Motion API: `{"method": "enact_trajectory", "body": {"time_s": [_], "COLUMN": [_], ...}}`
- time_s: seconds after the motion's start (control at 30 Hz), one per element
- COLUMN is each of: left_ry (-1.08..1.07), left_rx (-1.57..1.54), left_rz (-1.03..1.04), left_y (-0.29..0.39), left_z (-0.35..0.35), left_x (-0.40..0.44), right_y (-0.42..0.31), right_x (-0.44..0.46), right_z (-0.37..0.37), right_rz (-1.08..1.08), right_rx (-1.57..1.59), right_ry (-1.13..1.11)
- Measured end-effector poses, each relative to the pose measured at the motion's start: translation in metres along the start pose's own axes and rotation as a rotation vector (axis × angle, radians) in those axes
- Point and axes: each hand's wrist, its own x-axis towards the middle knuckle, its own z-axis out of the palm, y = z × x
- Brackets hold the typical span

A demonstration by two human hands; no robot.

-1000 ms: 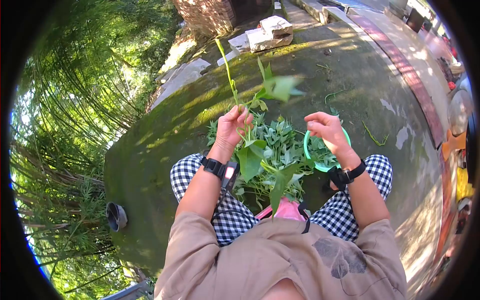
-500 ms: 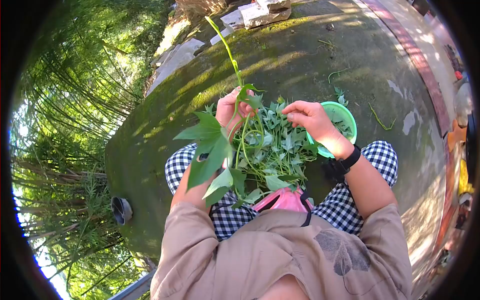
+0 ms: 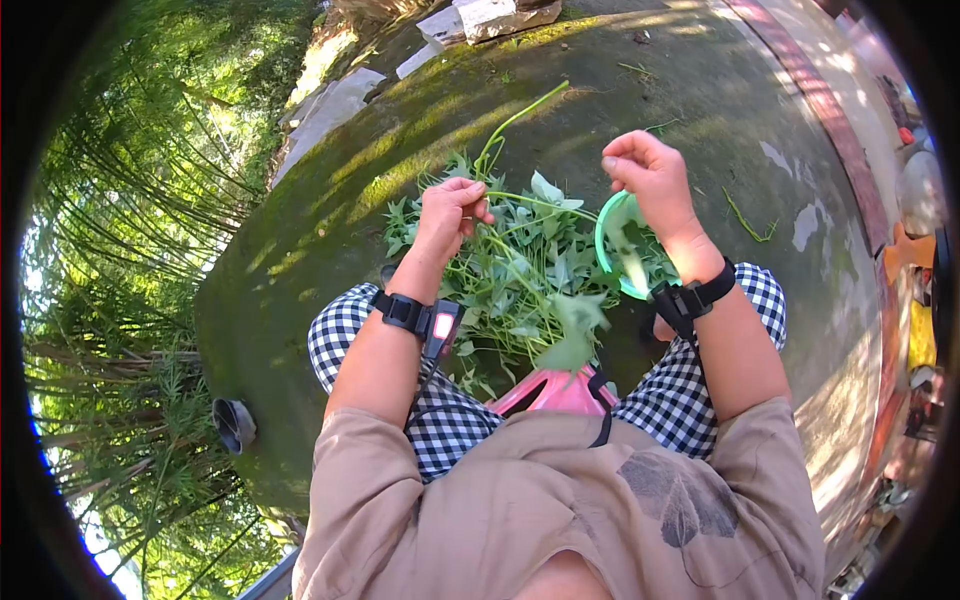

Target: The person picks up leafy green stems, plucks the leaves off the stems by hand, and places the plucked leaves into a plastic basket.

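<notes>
My left hand (image 3: 452,215) pinches a green leafy vine (image 3: 520,115) between thumb and fingers. One part of the vine curves up and away from the hand, and another stretches right toward the bowl. A large blurred leaf (image 3: 575,330) hangs low over the heap. Above the light green bowl (image 3: 602,240), my right hand (image 3: 652,180) has its thumb and forefinger slightly apart with nothing visible between them. Just under it, a pale blurred leaf (image 3: 630,258) is over the bowl, where more leaves lie. Between my legs spreads a heap of leafy stems (image 3: 520,265).
Pink material (image 3: 560,392) lies at my lap under the heap. Loose stem scraps (image 3: 745,215) are scattered on the mossy ground (image 3: 330,240). Stone blocks (image 3: 505,18) stand at the far edge, and a dark round pot (image 3: 234,425) sits at the left.
My left hand has moved down and left with the vine, whose tip now leans right. My right hand has moved up and right over the bowl, with a blurred leaf beneath it.
</notes>
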Motion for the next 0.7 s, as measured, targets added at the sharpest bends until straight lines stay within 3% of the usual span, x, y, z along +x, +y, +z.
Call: {"method": "enact_trajectory", "body": {"time_s": [0.07,0.27,0.37,0.47,0.7], "left_ry": [0.064,-0.049,-0.183,-0.187,-0.223], "left_rx": [0.105,0.139,0.114,0.039,-0.061], "left_rz": [-0.01,-0.091,-0.114,-0.109,-0.084], "left_y": [0.0,0.0,0.005,0.01,0.003], "left_z": [0.0,0.018,0.029,0.042,0.044], "left_x": [-0.003,-0.009,-0.013,-0.018,-0.02], "right_y": [0.001,0.025,0.04,0.054,0.05], "right_x": [0.006,-0.013,-0.019,-0.012,-0.006], "right_z": [-0.012,0.039,0.064,0.066,0.065], "right_rz": [-0.103,-0.523,-0.429,-0.353,-0.137], "right_rx": [-0.216,-0.623,-0.749,-0.751,-0.53], "right_ry": [0.118,-0.046,-0.118,-0.206,-0.303]}}
